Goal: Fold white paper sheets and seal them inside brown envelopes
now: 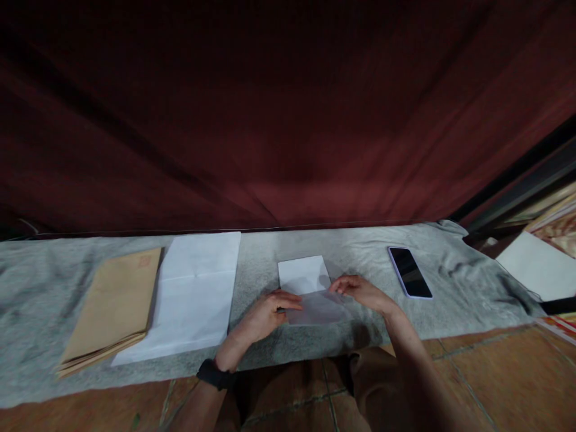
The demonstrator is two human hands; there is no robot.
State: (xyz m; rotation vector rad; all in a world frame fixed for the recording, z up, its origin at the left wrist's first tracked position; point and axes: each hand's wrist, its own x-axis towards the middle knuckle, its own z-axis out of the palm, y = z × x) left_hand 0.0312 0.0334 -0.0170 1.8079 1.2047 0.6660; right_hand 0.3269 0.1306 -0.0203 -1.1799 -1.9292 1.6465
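A white sheet of paper [304,274] lies on a grey cloth [261,264], its near part lifted and bent over. My left hand [265,313] pinches the left edge of that raised flap, and a dark band sits on its wrist. My right hand [360,291] holds the flap's right corner with fingertips together. Both hands meet over the sheet's near half.
A stack of brown envelopes [112,309] and a stack of white sheets [191,294] lie to the left on the cloth. A dark phone [409,272] lies to the right. More white paper [533,264] sits far right. A dark red curtain [270,120] hangs behind; tiled floor [486,372] is in front.
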